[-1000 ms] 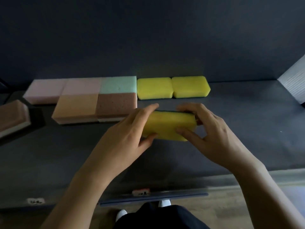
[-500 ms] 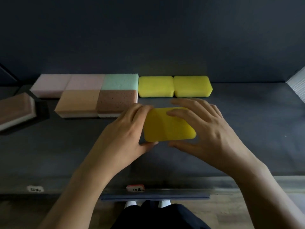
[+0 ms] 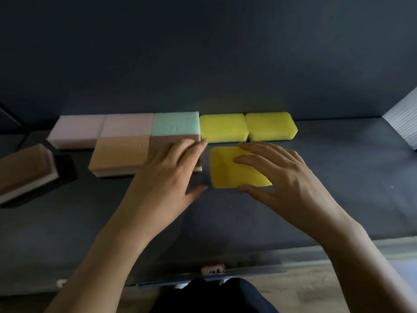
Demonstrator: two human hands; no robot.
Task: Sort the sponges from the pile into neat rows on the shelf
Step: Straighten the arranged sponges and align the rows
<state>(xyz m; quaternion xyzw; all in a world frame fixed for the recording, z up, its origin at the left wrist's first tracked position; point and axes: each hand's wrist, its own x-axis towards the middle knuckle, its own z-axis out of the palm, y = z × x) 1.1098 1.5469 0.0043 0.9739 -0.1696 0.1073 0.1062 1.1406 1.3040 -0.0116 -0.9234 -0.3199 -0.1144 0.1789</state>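
Down at the near lip of the shelf (image 3: 316,211) sat a small label tag (image 3: 213,269). Just beyond, the loose yellow sponge (image 3: 228,171) lay flat on the shelf, slightly askew, with a narrow gap to the brown sponge (image 3: 162,141) on its left. By its look it was light, soft foam: springy, grippy, nothing to break, though likely to buckle if squeezed. Best handled by its near and far edges, or nudged flat from on top.

And that was how the hands stood. The right hand (image 3: 284,177) was spread wide over it, its fingers (image 3: 240,159) straight on the top face and its thumb at the near edge, guiding rather than clutching. The left hand (image 3: 169,175) was released too, fingers long and loose across the brown sponge; whether its thumb touched the yellow one, I could not tell.

Left of the brown sat 1 tan sponge (image 3: 119,152), touching it. In the far row, edge to edge: 2 pink sponges (image 3: 76,129), 1 green sponge (image 3: 174,124) and 2 placed yellow sponges (image 3: 270,125), directly behind the loose one.
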